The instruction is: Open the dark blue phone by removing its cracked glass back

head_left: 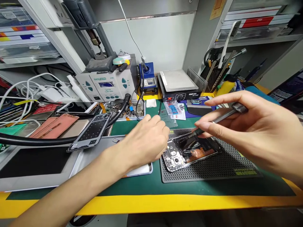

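An opened smartphone (172,154) lies back side up on a grey honeycomb mat (227,170), with its camera, boards and a black and copper-coloured inside showing. Over its right part, my right hand (255,126) grips a slim grey screwdriver (224,116) between thumb and fingers. The tool slants down to the left, and its tip is hard to make out against the dark phone. My left hand (149,138) is curled closed at the phone's left edge, above the right end of a white tray (94,160). Whatever its fingers may hold is hidden beneath the knuckles.
A phone back panel (92,132) rests across the white tray's left edge. Behind are a small-parts tray (111,110), a hot-air station (106,83) with its black hose (120,110), and a heating plate (180,85). Tools stand in a holder (215,75) at right.
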Available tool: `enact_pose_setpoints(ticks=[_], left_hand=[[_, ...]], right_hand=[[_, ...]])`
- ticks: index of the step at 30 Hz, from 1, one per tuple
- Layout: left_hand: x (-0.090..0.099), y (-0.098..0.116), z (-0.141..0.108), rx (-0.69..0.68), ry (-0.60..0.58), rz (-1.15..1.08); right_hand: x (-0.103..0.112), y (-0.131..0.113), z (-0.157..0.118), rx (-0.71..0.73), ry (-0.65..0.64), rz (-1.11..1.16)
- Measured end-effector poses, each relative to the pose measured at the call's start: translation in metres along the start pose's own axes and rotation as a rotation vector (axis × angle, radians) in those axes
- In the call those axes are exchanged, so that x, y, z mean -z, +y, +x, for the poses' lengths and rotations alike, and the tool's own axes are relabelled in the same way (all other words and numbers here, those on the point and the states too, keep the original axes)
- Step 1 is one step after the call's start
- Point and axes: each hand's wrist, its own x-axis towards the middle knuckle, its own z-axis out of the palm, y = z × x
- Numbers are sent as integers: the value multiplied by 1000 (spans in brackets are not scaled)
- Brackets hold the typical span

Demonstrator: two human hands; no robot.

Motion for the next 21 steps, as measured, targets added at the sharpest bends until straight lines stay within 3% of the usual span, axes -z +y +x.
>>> enact_pose_setpoints(ticks=[3, 5, 10, 14, 21], left_hand=[[7, -18, -19, 143, 31, -72], [11, -27, -40, 226, -18, -151], [7, -24, -84, 345, -71, -217], [2, -16, -91, 279, -23, -229], [10, 6, -81, 268, 120, -377]], right_hand=[[-12, -7, -1, -18, -86, 45], [-19, -7, -1, -18, -158, 49], [-28, -2, 2, 23, -270, -1], [-31, -2, 4, 37, -307, -2], [-36, -6, 4, 97, -289, -114]])
